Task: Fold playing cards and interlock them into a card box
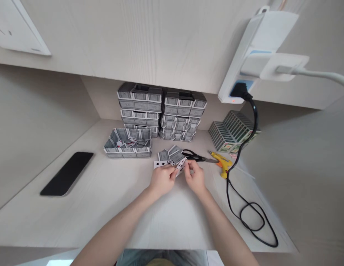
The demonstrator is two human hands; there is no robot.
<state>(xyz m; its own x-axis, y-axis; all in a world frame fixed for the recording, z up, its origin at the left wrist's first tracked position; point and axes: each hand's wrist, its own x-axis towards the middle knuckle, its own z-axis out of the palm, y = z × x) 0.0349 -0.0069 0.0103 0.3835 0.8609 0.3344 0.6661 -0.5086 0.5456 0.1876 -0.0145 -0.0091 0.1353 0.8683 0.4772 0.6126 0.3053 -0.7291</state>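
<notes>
Between my two hands is a playing card (180, 167) with black pips, tilted up off the desk. My left hand (163, 180) is closed with its fingers on the card's left side. On the other side, my right hand (195, 176) pinches the card's right edge. A joined piece of spade cards (160, 163) shows just beyond my left hand, partly covered by it; whether that hand also grips it is hidden. Several loose grey-backed cards (176, 153) lie right behind the hands. Black-handled scissors (196, 157) rest behind my right hand.
A yellow glue gun (223, 162) lies at the right, its black cord (245, 218) looped over the desk. Boxes made of cards (140, 103) are stacked at the back. An open card box (129, 153) holds card pieces. A phone (68, 173) lies left; a power strip (255, 40) hangs above.
</notes>
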